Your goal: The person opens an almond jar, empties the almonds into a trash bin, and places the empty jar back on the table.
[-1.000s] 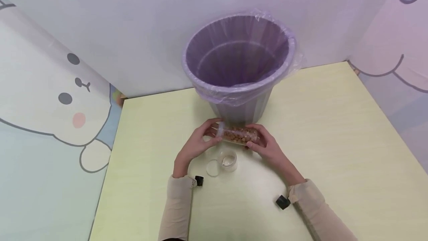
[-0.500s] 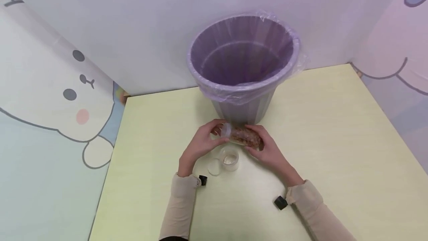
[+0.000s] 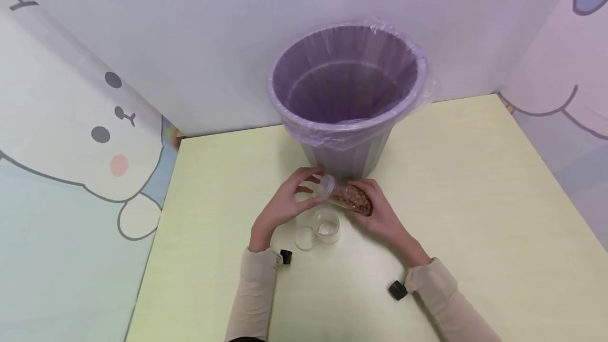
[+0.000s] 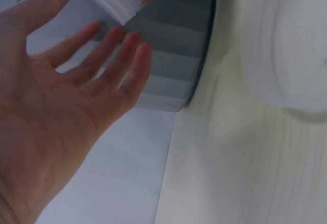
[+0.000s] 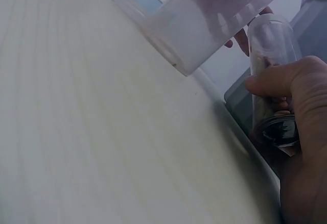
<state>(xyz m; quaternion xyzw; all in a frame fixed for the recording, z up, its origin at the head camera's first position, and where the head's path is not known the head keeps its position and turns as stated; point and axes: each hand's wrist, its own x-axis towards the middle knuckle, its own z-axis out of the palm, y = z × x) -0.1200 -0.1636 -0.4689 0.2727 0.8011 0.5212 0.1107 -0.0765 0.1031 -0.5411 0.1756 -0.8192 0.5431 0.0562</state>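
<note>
A clear plastic bottle (image 3: 352,199) of small brown nut-like pieces is tilted in front of the bin, its whitish lid (image 3: 325,186) end raised to the left. My right hand (image 3: 382,214) grips its lower end, with the thumb (image 5: 276,80) across the side. At the lid end, my left hand (image 3: 285,198) stands with its fingers spread and loosely bent. In the left wrist view the left fingers (image 4: 116,63) are apart from the lid. Below the bottle stands a short clear jar (image 3: 328,227) without visible contents. A clear round disc, apparently its lid (image 3: 304,238), lies beside it.
A large purple-grey bin (image 3: 339,144) with a thin liner stands behind the hands, near the back wall. The pale yellow table (image 3: 480,189) extends to both sides. Small black cubes (image 3: 397,290) show by both sleeve cuffs.
The bottle has tipped so its lid end rises, and the pieces have gathered toward my right hand. My left fingers have loosened around the lid. The jar and disc stay put.
</note>
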